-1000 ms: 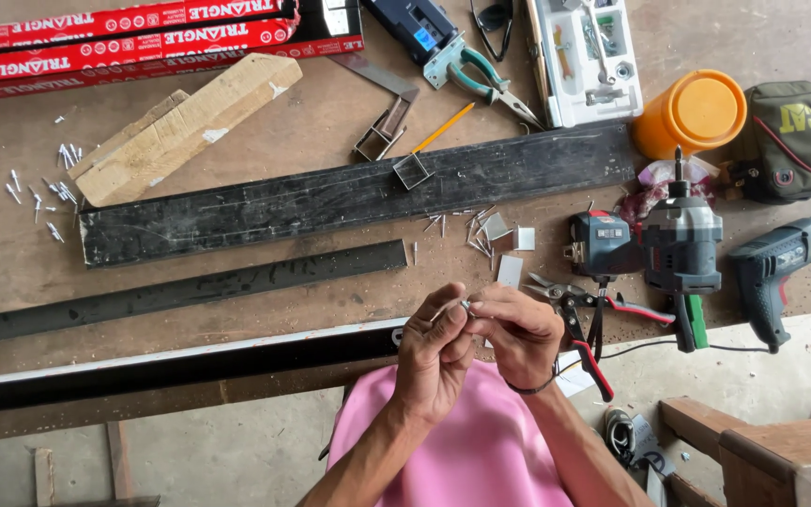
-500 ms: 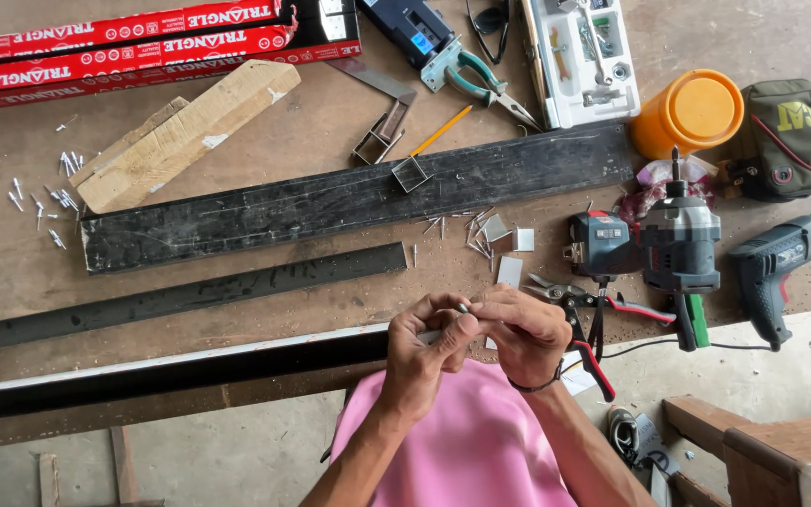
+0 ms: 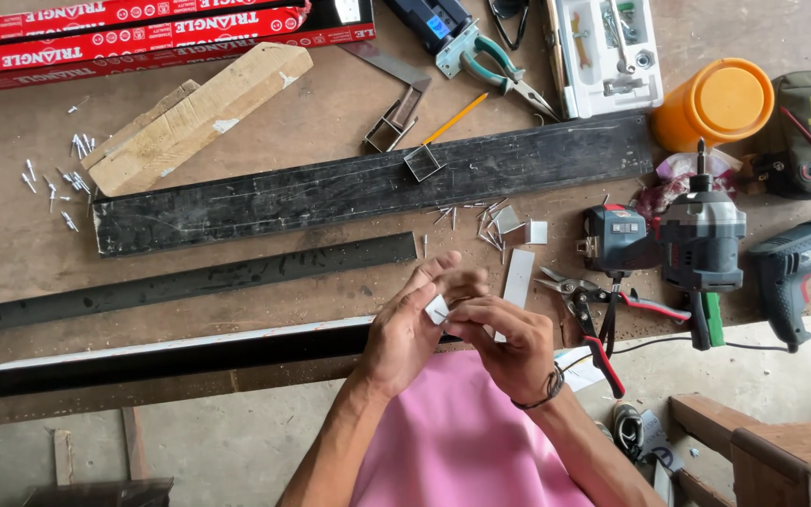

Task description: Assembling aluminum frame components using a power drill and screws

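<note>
My left hand (image 3: 410, 329) and my right hand (image 3: 509, 340) meet over the front edge of the workbench, above my pink lap. Between their fingertips they pinch a small pale metal piece (image 3: 436, 309). A white metal strip (image 3: 517, 280) lies on the bench just behind my right hand. Red-handled snips (image 3: 586, 310) lie to the right of it. Loose rivets and small metal offcuts (image 3: 490, 223) are scattered a little farther back.
A long black plank (image 3: 368, 186), a dark angle bar (image 3: 190, 279) and a black channel (image 3: 171, 352) cross the bench. Two power drills (image 3: 701, 249) (image 3: 795, 268), an orange cup (image 3: 723, 101), pliers (image 3: 495, 66), a parts box (image 3: 612, 52), a wood block (image 3: 194, 117) and red boxes (image 3: 124, 33) stand around.
Both hands stay together at the bench's front edge; the fingers have shifted slightly around the small metal piece. Nothing else has moved.
</note>
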